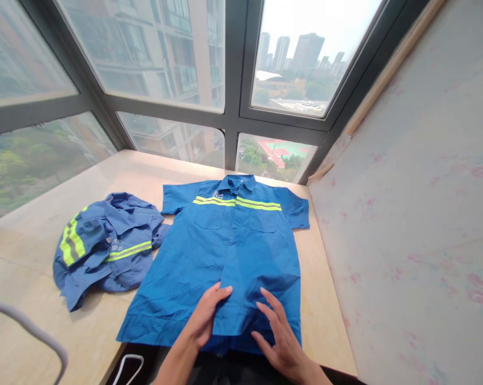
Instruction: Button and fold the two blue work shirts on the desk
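Note:
A blue short-sleeved work shirt lies front up, its collar toward the window and its hem toward me. Yellow-green reflective stripes cross its chest, with pale lettering above the left one. My left hand is closed on the front edge near the hem, thumb on top; some of its fingers are hidden. Over the lower right part of the shirt, my right hand is open with fingers spread, close to the raised, rumpled hem. Whether it touches the cloth I cannot tell.
To the left lies a crumpled darker blue work jacket with reflective bands. Both garments rest on a pale wooden surface bordered by windows and a papered wall at right. A grey-white curved tube stands at lower left.

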Demonstrator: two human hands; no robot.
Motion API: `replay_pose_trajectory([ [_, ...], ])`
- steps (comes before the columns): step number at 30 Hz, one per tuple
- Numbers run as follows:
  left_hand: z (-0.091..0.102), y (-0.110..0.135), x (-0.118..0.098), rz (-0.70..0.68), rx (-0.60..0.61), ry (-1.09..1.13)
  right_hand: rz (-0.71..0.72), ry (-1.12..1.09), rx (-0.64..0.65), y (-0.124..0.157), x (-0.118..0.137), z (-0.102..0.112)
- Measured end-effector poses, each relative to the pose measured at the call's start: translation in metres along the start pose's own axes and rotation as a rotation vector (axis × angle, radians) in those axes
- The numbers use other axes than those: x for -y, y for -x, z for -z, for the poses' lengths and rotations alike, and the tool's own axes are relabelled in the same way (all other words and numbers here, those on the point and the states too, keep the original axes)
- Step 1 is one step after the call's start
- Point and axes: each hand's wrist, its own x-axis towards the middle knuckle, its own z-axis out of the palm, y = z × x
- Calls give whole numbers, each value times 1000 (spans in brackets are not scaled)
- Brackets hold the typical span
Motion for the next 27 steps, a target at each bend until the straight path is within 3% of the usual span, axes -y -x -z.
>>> replay_pose_trajectory([
  [6, 9, 2, 23, -21, 16, -143, -139, 195, -50, 19, -31, -17],
  [9, 12, 1, 27, 67, 9, -145, -96, 265, -69, 21, -39, -21],
  [15, 13, -3, 26, 115, -73, -119, -12, 179, -145, 13, -36, -16],
  [19, 13, -3, 25, 113, -89, -138, -7, 176, -102, 11, -36, -12],
  [27, 13, 11, 34, 182, -172, -129, -164, 230, -60, 23, -43, -3],
])
